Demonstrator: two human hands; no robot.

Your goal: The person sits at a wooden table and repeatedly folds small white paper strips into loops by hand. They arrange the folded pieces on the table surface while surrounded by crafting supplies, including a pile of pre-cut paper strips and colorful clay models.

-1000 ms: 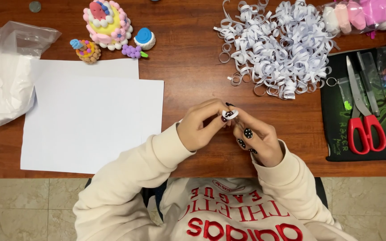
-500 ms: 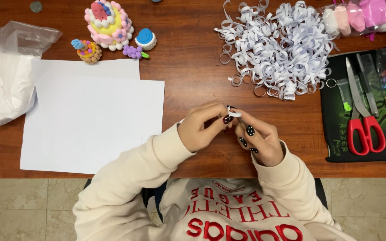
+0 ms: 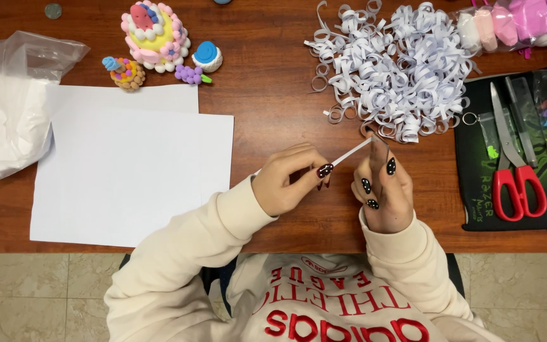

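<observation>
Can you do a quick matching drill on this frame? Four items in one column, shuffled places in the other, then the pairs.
1 scissors
2 curled paper strips
3 white sheets
4 clay cake

a far edge, left of centre
b on the black mat, right side
c piled beyond the right hand
d flat, left of the left hand

Pairs: 1-b, 2-c, 3-d, 4-a

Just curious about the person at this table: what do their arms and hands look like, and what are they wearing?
Both arms wear loose cream sleeves with ribbed cuffs. The left hand and right hand are bare, with long dark nails dotted white. No rings or watch show.
</observation>
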